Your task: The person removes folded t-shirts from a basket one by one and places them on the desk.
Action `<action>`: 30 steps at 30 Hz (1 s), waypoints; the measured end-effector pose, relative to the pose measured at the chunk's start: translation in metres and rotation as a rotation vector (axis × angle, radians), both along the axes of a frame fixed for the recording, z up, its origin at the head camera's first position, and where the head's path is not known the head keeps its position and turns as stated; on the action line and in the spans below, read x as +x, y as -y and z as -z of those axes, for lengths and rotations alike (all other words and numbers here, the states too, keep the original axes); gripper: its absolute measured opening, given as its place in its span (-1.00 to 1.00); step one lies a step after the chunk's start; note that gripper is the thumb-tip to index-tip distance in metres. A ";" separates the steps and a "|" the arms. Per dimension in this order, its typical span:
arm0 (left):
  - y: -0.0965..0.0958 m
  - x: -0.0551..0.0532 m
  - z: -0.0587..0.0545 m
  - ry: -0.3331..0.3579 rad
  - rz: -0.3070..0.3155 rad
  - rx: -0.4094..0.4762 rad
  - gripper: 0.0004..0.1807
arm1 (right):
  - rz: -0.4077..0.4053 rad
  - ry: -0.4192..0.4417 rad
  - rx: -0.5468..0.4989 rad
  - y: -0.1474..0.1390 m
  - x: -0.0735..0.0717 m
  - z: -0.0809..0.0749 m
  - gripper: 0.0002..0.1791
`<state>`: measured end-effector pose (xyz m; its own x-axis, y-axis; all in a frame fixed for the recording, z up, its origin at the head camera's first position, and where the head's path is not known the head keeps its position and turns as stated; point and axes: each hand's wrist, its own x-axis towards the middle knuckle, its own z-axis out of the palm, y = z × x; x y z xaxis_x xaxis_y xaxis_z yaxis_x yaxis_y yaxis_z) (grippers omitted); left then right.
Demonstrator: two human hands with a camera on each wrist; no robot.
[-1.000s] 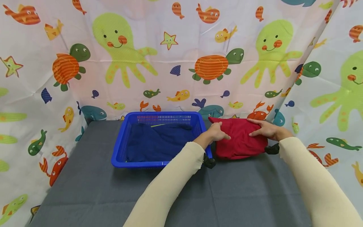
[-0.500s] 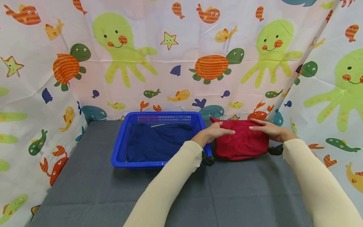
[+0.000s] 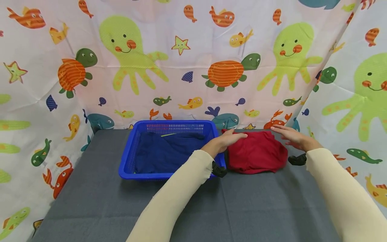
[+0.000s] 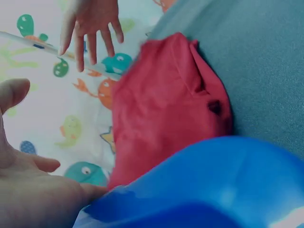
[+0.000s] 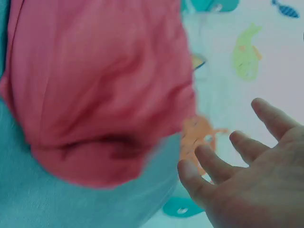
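Observation:
A folded red cloth [image 3: 257, 153] lies on the grey table covering, just right of the blue basket. My left hand [image 3: 223, 142] is over the cloth's left side beside the basket rim, its fingers extended; whether it touches the cloth is unclear. At the cloth's right side, my right hand [image 3: 294, 137] is held apart from it with spread, straight fingers. The right wrist view shows that hand [image 5: 247, 166] holding nothing, beside the red cloth [image 5: 104, 85]. In the left wrist view, the cloth [image 4: 161, 109] lies between both hands, partly behind the basket rim [image 4: 228, 166].
The blue plastic basket [image 3: 173, 175] stands left of the cloth, with a folded dark blue cloth [image 3: 169, 151] inside. A curtain [image 3: 187, 67] printed with sea animals hangs behind and at both sides. Grey fabric [image 3: 181, 208] covers the table.
Both hands have let go of the red cloth. The right hand has moved right and away from it, the left slightly left. The cloth now lies flatter on the table.

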<state>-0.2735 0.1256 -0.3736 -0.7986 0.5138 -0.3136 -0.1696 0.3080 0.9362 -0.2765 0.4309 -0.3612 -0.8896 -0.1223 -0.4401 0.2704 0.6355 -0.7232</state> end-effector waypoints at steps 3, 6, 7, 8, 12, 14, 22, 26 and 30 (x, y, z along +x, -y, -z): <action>0.009 0.001 -0.008 -0.025 0.009 0.007 -0.06 | -0.028 -0.053 -0.045 0.007 0.004 -0.007 -0.05; 0.019 0.002 -0.018 -0.041 0.032 0.057 -0.11 | -0.052 -0.094 -0.138 0.018 0.008 -0.014 -0.10; 0.023 0.002 -0.021 -0.040 0.046 0.078 -0.13 | -0.058 -0.102 -0.164 0.022 0.010 -0.016 -0.12; 0.027 0.003 -0.023 -0.039 0.060 0.097 -0.16 | -0.069 -0.108 -0.183 0.027 0.012 -0.018 -0.13; 0.048 0.011 -0.030 -0.033 0.086 0.127 -0.26 | -0.122 -0.115 -0.244 0.046 0.020 -0.023 -0.18; 0.061 0.016 -0.031 -0.051 0.082 0.114 -0.31 | -0.152 -0.128 -0.262 0.056 0.024 -0.024 -0.19; 0.108 0.027 -0.030 -0.142 0.076 0.065 -0.37 | -0.225 -0.197 -0.324 0.092 0.041 -0.028 -0.26; 0.128 0.030 -0.023 -0.168 0.053 0.036 -0.38 | -0.263 -0.213 -0.362 0.112 0.049 -0.029 -0.29; 0.146 0.035 -0.016 -0.174 0.032 0.016 -0.41 | -0.288 -0.211 -0.394 0.130 0.054 -0.029 -0.31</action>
<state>-0.2380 -0.0201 -0.3572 -0.8230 0.5438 -0.1640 0.0050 0.2956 0.9553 -0.2222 0.3006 -0.3322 -0.8596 -0.4951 -0.1262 -0.0526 0.3314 -0.9420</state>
